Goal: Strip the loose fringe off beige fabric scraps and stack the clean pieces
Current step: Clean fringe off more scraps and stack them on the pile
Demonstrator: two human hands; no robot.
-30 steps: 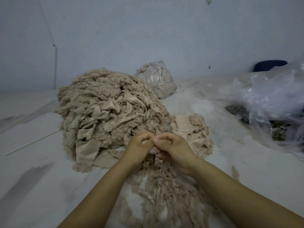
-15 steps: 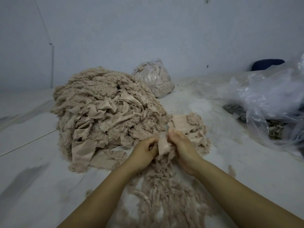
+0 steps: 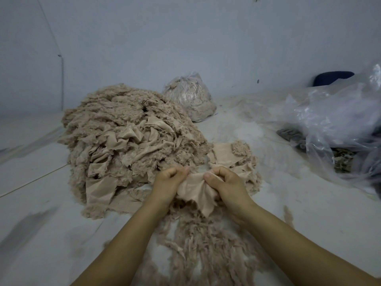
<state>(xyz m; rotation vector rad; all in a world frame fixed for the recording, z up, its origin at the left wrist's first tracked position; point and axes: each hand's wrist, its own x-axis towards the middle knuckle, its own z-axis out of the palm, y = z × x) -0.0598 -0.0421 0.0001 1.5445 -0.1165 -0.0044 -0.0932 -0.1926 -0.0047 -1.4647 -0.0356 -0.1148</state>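
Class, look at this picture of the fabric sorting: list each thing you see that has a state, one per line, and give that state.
Left hand: pinching the scrap's top edge.
Right hand: pinching the same edge.
Beige scrap: held up, stretched between both hands.
Big scrap pile: heaped, fringed.
Small stack: laid flat.
Stripped fringe: loose on floor.
Far bag: stuffed, closed.

left hand [image 3: 168,184] + right hand [image 3: 224,185]: pinch beige scrap [image 3: 196,191] | fringe litter [image 3: 206,244] below | scrap heap [image 3: 127,141] left

Dim, flat, bluish light; soft shadows only. Glare on the plastic bag [image 3: 338,124]. Slightly soft throughout, edges bowed by wide-angle lens.
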